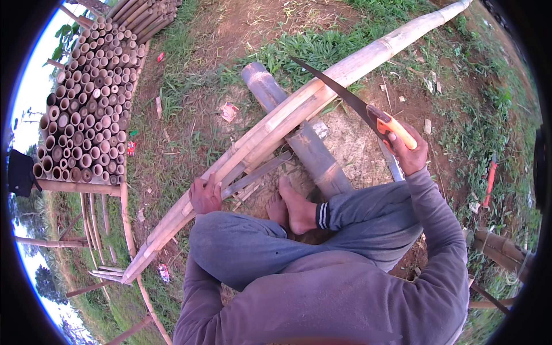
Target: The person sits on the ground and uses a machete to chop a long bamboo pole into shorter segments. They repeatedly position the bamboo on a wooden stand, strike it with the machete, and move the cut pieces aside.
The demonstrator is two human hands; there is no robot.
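My right hand (413, 150) is closed round the orange handle of a handsaw (357, 104). The saw's dark blade slants up and left across a long pale bamboo pole (276, 127); whether its teeth touch the pole I cannot tell. Lower on the pole, my left hand (205, 195) grips it beside my bent knee, fingers curled over its edge. The pole runs from lower left to upper right, and a lengthwise split or gap shows along its middle. Under it lies a thick grey bamboo log (319, 164), crossing it at an angle.
Stacked cut bamboo tubes (86, 109) fill a rack at the left. A narrow bamboo strip (257, 173) lies near my bare feet (296, 210). On the grass at right is a red-handled tool (490, 181), with a bamboo beam (503, 253) nearer me. Wrappers litter the ground.
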